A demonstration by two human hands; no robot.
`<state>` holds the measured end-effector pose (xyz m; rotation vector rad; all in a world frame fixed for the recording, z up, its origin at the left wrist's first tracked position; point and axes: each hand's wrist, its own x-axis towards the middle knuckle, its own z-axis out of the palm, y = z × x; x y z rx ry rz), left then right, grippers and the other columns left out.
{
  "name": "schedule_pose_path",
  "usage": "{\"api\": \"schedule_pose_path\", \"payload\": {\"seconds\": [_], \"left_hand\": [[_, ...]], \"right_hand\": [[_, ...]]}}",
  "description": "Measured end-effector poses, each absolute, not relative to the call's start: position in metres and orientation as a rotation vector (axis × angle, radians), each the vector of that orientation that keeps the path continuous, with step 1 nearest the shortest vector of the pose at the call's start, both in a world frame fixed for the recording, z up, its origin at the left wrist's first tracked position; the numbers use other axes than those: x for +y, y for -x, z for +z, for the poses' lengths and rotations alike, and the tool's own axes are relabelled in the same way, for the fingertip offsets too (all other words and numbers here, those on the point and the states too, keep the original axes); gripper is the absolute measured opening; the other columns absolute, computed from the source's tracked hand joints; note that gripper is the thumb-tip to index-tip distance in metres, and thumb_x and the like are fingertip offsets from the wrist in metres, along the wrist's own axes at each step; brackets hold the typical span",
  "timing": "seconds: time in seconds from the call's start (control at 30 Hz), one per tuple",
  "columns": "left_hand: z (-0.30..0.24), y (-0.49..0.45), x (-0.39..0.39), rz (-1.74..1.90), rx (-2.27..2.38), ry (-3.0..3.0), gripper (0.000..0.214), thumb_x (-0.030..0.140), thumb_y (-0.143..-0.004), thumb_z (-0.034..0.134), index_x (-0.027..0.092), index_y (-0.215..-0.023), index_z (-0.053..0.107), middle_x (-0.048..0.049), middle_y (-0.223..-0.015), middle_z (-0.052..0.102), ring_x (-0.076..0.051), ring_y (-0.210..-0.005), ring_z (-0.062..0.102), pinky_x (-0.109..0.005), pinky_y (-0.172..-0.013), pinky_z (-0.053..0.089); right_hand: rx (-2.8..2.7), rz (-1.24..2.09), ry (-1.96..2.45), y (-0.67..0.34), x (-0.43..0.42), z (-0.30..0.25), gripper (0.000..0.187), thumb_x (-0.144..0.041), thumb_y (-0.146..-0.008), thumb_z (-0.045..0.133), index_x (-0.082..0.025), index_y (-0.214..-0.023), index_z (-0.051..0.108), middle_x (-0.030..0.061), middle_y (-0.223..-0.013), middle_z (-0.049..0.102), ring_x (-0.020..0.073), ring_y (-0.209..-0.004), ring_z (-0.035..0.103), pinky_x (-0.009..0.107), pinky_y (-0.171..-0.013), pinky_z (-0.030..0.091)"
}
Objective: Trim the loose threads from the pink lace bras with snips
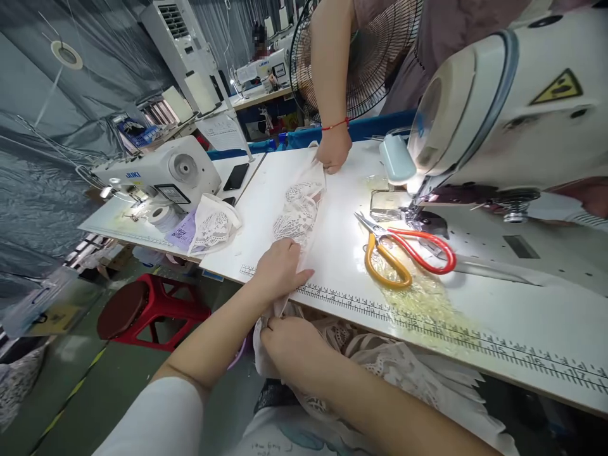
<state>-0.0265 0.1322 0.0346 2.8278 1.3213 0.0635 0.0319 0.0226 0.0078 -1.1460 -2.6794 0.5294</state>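
A strip of white lace fabric (pixel 297 212) stretches across the white table from the far side to the near edge. My left hand (pixel 279 269) lies on it near the table's edge, thumb spread out to the right and fingers over the lace. Just below the edge, my right hand (pixel 293 347) is closed with its fingers pinching the near end of the fabric. More white lace cloth (pixel 403 373) hangs in folds over my lap. At the far end, a co-worker's hand (pixel 335 151) with a red string bracelet presses on the strip.
Scissors (pixel 399 250) with orange and red handles lie beside a sewing machine (pixel 498 107) at right, near yellowish thread scraps (pixel 422 304). Another sewing machine (pixel 156 168), a white lace piece (pixel 213 221) and a phone (pixel 236 177) are at left. A red stool (pixel 152 310) stands below.
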Motion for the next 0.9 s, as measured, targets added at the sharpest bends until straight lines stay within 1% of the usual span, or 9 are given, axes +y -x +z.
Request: {"api": "schedule_pose_path", "payload": {"seconds": [0.07, 0.13, 0.2, 0.37, 0.5, 0.67, 0.77, 0.83, 0.9], "left_hand": [[0.034, 0.02, 0.138, -0.039, 1.411, -2.837, 0.028, 0.03, -0.083, 0.055, 0.01, -0.102, 0.056, -0.0154, -0.108, 0.056, -0.031, -0.103, 0.053, -0.043, -0.084, 0.048], [0.033, 0.022, 0.142, -0.045, 1.426, -2.843, 0.019, 0.023, -0.085, 0.051, 0.011, -0.098, 0.058, -0.0138, -0.104, 0.058, -0.029, -0.1, 0.054, -0.042, -0.083, 0.048], [0.033, 0.028, 0.144, -0.043, 1.425, -2.852, 0.016, 0.02, -0.085, 0.049, 0.013, -0.094, 0.059, -0.0117, -0.1, 0.059, -0.027, -0.097, 0.055, -0.04, -0.082, 0.048], [0.03, 0.041, 0.144, 0.032, 1.38, -2.853, 0.014, 0.02, -0.086, 0.048, 0.016, -0.091, 0.061, -0.0075, -0.096, 0.061, -0.023, -0.094, 0.056, -0.036, -0.081, 0.048], [0.027, 0.049, 0.142, 0.113, 1.324, -2.837, 0.014, 0.021, -0.086, 0.049, 0.017, -0.09, 0.062, -0.0073, -0.094, 0.062, -0.023, -0.092, 0.057, -0.037, -0.081, 0.048], [0.026, 0.062, 0.134, 0.167, 1.216, -2.81, 0.019, 0.025, -0.086, 0.051, 0.018, -0.099, 0.062, -0.0083, -0.1, 0.061, -0.024, -0.095, 0.056, -0.039, -0.084, 0.048], [0.026, 0.075, 0.112, 0.437, 1.067, -2.777, 0.022, 0.024, -0.085, 0.051, 0.017, -0.105, 0.058, -0.0117, -0.108, 0.058, -0.023, -0.101, 0.056, -0.037, -0.085, 0.049], [0.026, 0.085, 0.087, 0.749, 0.919, -2.69, 0.018, 0.018, -0.086, 0.047, 0.017, -0.101, 0.057, -0.0112, -0.101, 0.06, -0.02, -0.094, 0.058, -0.033, -0.08, 0.05], [0.025, 0.095, 0.058, 0.893, 0.767, -2.561, 0.016, 0.011, -0.085, 0.045, 0.018, -0.096, 0.055, -0.0069, -0.085, 0.062, -0.016, -0.081, 0.059, -0.028, -0.072, 0.049]], "right_hand": [[-2.679, 0.54, 1.125, -0.033, 0.023, 0.007, 0.015, -0.006, -0.07, 0.062, -0.011, -0.084, 0.06, 0.0113, -0.078, 0.066, 0.0196, -0.072, 0.062, 0.026, -0.057, 0.045], [-2.67, 0.545, 1.098, -0.036, 0.022, 0.007, 0.015, -0.003, -0.069, 0.06, -0.011, -0.082, 0.06, 0.0105, -0.077, 0.065, 0.0199, -0.073, 0.062, 0.027, -0.057, 0.045], [-2.654, 0.545, 1.072, -0.038, 0.021, 0.007, 0.017, -0.001, -0.069, 0.058, -0.011, -0.082, 0.061, 0.01, -0.077, 0.065, 0.0205, -0.073, 0.062, 0.028, -0.058, 0.045], [-2.624, 0.539, 1.029, -0.041, 0.017, 0.004, 0.016, -0.002, -0.068, 0.058, -0.012, -0.08, 0.061, 0.0093, -0.076, 0.065, 0.0202, -0.071, 0.062, 0.028, -0.057, 0.044], [-2.611, 0.53, 1.002, -0.04, 0.011, -0.001, 0.02, -0.001, -0.067, 0.056, -0.013, -0.082, 0.061, 0.0082, -0.078, 0.064, 0.0208, -0.072, 0.06, 0.029, -0.057, 0.044], [-2.633, 0.567, 0.964, -0.046, -0.004, 0.0, 0.02, -0.002, -0.067, 0.054, -0.015, -0.081, 0.06, 0.0075, -0.078, 0.063, 0.0208, -0.071, 0.06, 0.03, -0.056, 0.042], [-2.648, 0.68, 1.016, -0.052, -0.013, 0.002, 0.019, -0.004, -0.071, 0.052, -0.015, -0.083, 0.061, 0.0077, -0.081, 0.064, 0.0211, -0.071, 0.061, 0.03, -0.057, 0.042], [-2.655, 0.755, 1.04, -0.055, -0.018, 0.003, 0.021, -0.004, -0.074, 0.05, -0.016, -0.085, 0.062, 0.0076, -0.084, 0.064, 0.0211, -0.074, 0.061, 0.03, -0.058, 0.042], [-2.659, 0.785, 1.035, -0.057, -0.022, 0.004, 0.022, -0.005, -0.076, 0.049, -0.016, -0.089, 0.063, 0.0072, -0.086, 0.065, 0.021, -0.076, 0.062, 0.029, -0.06, 0.042]]}}
